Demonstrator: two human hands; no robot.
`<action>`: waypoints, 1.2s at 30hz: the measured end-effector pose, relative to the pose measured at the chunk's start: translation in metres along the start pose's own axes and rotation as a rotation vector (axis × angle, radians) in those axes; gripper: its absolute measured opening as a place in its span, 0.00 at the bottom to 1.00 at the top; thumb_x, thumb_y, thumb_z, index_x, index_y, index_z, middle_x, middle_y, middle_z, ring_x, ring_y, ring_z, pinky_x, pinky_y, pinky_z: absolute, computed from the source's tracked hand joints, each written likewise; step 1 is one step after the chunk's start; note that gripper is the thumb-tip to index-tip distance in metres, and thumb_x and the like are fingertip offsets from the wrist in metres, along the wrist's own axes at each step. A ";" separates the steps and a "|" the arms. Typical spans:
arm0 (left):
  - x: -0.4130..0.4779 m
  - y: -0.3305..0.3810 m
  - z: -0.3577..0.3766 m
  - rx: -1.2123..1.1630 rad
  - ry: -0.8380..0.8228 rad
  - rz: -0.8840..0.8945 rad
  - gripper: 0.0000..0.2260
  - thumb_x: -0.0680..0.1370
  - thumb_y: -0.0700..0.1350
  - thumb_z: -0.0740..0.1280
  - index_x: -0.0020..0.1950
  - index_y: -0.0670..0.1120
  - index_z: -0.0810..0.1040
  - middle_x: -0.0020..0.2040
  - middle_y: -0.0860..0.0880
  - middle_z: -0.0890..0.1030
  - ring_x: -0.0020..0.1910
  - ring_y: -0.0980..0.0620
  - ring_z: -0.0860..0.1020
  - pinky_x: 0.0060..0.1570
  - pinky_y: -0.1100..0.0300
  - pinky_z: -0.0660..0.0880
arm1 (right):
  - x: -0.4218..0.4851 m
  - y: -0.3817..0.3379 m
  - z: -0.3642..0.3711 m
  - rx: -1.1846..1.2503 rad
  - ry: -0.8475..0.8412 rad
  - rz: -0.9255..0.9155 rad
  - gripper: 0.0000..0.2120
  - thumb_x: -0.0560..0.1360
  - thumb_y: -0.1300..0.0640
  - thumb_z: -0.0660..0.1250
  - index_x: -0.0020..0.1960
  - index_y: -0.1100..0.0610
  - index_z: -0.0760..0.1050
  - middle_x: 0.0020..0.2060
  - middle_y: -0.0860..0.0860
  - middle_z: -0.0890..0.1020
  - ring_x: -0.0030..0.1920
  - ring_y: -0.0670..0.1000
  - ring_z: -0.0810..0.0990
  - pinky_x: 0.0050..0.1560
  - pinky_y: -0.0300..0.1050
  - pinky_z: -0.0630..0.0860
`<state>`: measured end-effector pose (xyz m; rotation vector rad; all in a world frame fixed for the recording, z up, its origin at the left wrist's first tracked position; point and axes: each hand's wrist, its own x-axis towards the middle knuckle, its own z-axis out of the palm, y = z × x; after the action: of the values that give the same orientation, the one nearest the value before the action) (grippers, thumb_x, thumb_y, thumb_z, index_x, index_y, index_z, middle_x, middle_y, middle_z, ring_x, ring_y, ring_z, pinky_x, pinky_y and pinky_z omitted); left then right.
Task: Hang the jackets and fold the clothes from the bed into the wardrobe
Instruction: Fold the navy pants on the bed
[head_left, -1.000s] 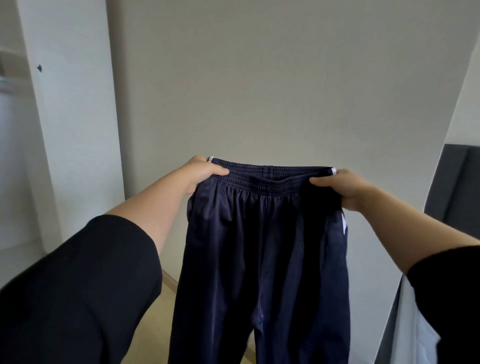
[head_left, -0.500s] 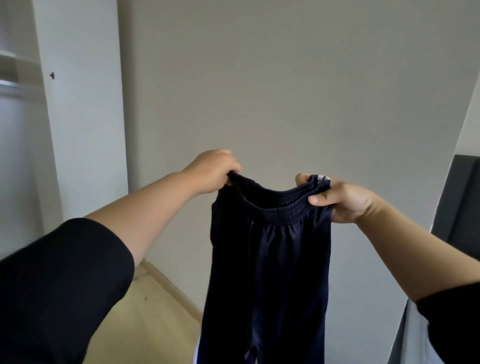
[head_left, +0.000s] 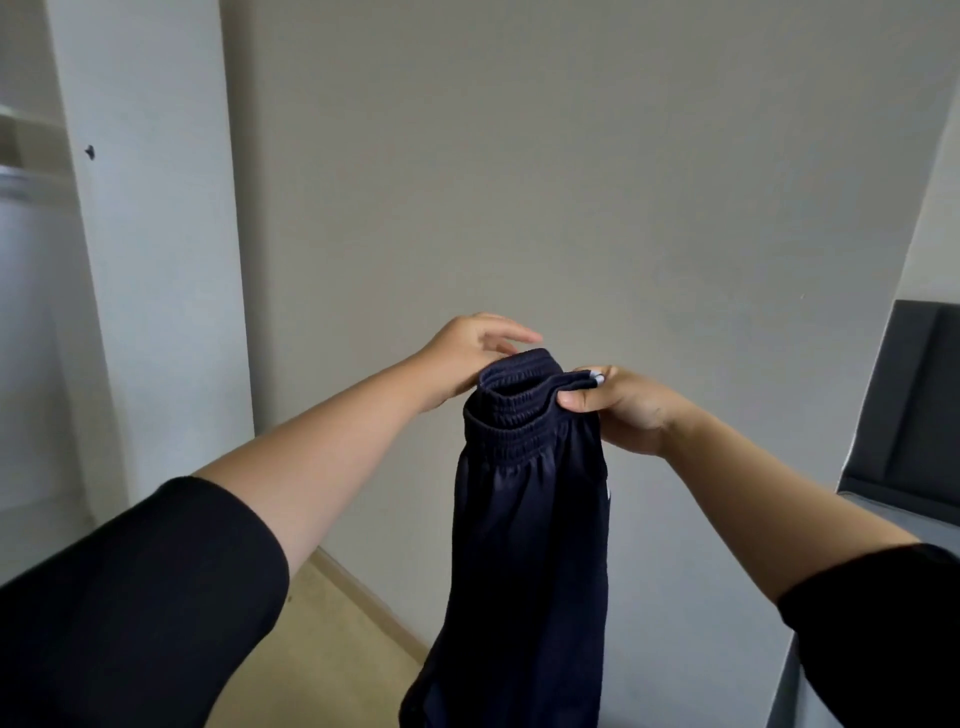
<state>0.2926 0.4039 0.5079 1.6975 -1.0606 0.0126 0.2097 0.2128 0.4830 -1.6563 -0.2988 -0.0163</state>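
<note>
Up in mid-air before the bare wall (head_left: 597, 182), held clear of bed and floor: dark trousers (head_left: 524, 519), hanging lengthwise with the legs dropping out of view at the bottom edge. Waistband doubled over on itself, both side ends brought together at the top, so the lengthwise fold looks to be the step in hand — leg laid on leg before any shorter folds. Right hand (head_left: 618, 410) clenched on the gathered waistband end, thumb pressed on the near side, fingers wrapped behind, a small white tip showing at the knuckles. Left hand (head_left: 467, 358) at the far side of the waistband, fingers stretched out and loose, touching or just brushing the elastic rather than pinching it; grip there released, or nearly so. Next move, by judgement: take the lower legs or the middle with the freed left hand, fold again to a compact bundle, then carry across to the wardrobe (head_left: 130, 260) standing open at the left edge. Risk of slippery cloth sliding askew with only one hand holding. Dark headboard (head_left: 919, 395) at the right edge.
</note>
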 end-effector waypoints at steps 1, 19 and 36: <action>-0.001 -0.002 -0.004 -0.095 -0.011 -0.101 0.06 0.79 0.44 0.66 0.54 0.53 0.79 0.56 0.51 0.78 0.47 0.58 0.79 0.44 0.70 0.75 | 0.001 0.002 -0.003 0.008 0.069 -0.019 0.14 0.65 0.64 0.74 0.51 0.64 0.81 0.48 0.58 0.84 0.50 0.56 0.83 0.50 0.43 0.79; 0.008 -0.004 0.013 0.304 -0.145 -0.184 0.10 0.78 0.38 0.64 0.44 0.48 0.83 0.38 0.53 0.82 0.38 0.56 0.78 0.42 0.64 0.73 | -0.006 0.006 -0.001 -0.170 0.333 -0.046 0.06 0.68 0.71 0.72 0.43 0.62 0.80 0.37 0.55 0.84 0.38 0.53 0.83 0.41 0.42 0.79; 0.008 -0.014 0.013 0.254 -0.218 -0.229 0.04 0.73 0.39 0.72 0.44 0.47 0.81 0.40 0.50 0.83 0.39 0.54 0.80 0.42 0.63 0.76 | -0.020 0.022 -0.017 0.005 0.324 0.027 0.16 0.73 0.58 0.69 0.59 0.64 0.76 0.53 0.58 0.82 0.50 0.54 0.82 0.52 0.45 0.78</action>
<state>0.3006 0.3888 0.4956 2.0797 -1.0504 -0.1961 0.1980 0.1906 0.4602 -1.6223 -0.0303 -0.2605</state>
